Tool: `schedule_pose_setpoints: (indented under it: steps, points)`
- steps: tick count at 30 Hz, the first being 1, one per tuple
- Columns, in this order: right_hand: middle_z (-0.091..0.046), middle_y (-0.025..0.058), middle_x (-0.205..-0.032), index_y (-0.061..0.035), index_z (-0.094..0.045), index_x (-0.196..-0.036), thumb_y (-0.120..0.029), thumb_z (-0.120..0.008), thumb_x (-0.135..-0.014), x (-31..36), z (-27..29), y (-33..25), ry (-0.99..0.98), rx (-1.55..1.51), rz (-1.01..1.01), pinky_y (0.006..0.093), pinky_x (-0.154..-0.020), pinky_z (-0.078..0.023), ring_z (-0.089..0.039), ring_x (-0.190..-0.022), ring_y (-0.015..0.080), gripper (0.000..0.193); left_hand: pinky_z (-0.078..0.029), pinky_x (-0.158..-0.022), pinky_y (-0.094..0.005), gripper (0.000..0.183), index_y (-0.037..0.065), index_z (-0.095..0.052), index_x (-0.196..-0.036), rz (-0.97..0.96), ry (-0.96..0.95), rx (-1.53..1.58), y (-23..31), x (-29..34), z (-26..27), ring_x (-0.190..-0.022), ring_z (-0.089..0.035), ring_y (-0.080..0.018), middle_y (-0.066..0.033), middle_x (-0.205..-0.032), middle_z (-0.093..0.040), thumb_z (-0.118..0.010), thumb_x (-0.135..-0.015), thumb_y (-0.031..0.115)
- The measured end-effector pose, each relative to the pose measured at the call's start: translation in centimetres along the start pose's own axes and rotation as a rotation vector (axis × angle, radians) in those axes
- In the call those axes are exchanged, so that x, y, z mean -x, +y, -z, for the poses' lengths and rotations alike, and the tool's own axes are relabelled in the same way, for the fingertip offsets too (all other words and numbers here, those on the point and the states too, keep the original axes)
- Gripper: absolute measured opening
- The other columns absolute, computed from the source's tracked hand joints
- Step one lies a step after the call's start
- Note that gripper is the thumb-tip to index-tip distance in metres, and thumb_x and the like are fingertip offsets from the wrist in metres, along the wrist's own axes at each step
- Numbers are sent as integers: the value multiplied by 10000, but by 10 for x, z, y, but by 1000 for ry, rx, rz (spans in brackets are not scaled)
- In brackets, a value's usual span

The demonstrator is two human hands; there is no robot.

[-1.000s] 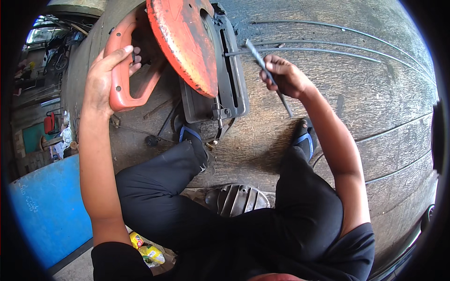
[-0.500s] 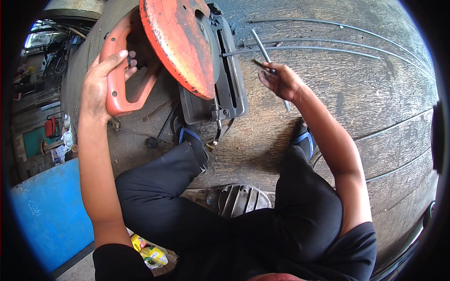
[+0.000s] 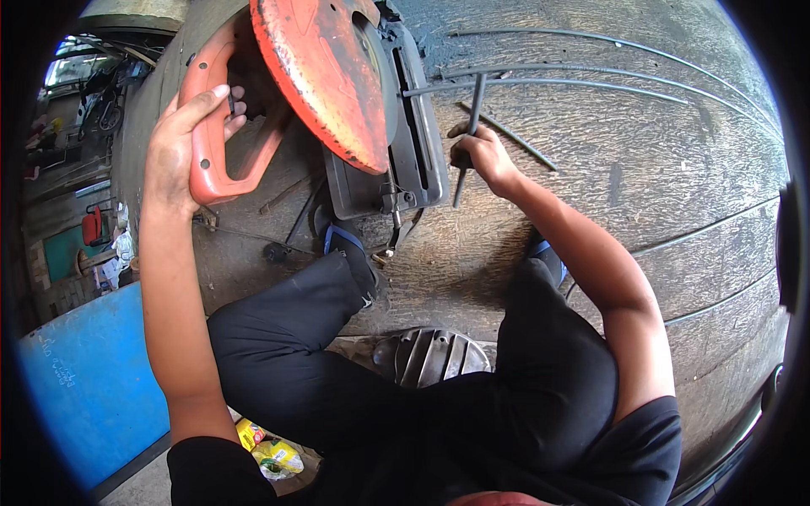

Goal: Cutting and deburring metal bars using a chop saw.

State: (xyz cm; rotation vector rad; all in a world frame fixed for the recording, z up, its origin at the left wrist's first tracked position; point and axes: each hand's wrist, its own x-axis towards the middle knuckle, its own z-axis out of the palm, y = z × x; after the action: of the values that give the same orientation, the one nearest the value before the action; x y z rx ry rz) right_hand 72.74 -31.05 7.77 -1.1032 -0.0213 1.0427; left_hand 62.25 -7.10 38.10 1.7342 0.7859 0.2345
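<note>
My left hand [image 3: 175, 156] is wrapped round the red loop handle [image 3: 207, 164] of a cut-off saw. The saw's worn red guard [image 3: 321, 93] covers much of a grey disc [image 3: 388, 93], above a dark metal base [image 3: 359, 196]. My right hand [image 3: 483, 158] grips a short metal rod [image 3: 477, 101], held nearly upright just right of the base. Beyond that hand a second short rod [image 3: 523, 147] lies on the boards. One long thin rod [image 3: 582, 83] has its left end over the saw base, near the disc.
More long rods [image 3: 616, 42] stretch away to the right. Between my feet and legs sits a ribbed metal piece [image 3: 430, 354]. A blue panel [image 3: 93, 371] stands at the left, with yellow packets [image 3: 274, 455] near my left thigh. Small dark tools [image 3: 278, 251] lie by my left foot.
My right hand has moved left and swung its rod so the top leans right instead of left. The short rod on the boards now shows fully. My left hand stays on the handle.
</note>
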Motion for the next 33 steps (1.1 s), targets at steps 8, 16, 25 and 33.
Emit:
schedule_pose_setpoints:
  steps: [8,16,25,33]
  points:
    - [-461,-4,-702,-68,-568,-1015,-231,-350,-926,7,0,-1,-151,-16,-137,253,-491,-361,-404,-551,95,286,-520,-832,-317,379,-44,-516,-1209,-3,-11,-32,-1,-2,4,-904,-614,-179,-125,-996,-615,-620,-888,127]
    - [-601,38,-757,5,-594,-1034,-199,-517,-951,11,-18,5,-129,331,-65,271,-529,-447,-554,-622,108,233,-507,-845,-317,414,-30,-491,-1250,5,-33,-4,-2,-3,6,-904,-601,-179,-129,-1025,-602,-620,-901,152]
    - [-618,103,-684,38,-639,-870,-178,-431,-869,7,-25,14,-120,461,20,329,-606,-466,-578,-623,164,300,-512,-858,-326,412,-51,-494,-1246,12,13,-2,2,3,-5,-937,-602,-201,-151,-1055,-601,-608,-894,130]
    - [-662,226,-860,21,-638,-1097,-174,-497,-847,12,-31,9,-76,713,98,398,-819,-493,-660,-858,330,347,-458,-968,-381,512,-53,-429,-1323,30,-14,-29,2,1,0,-1044,-570,-223,-147,-1153,-562,-614,-900,168]
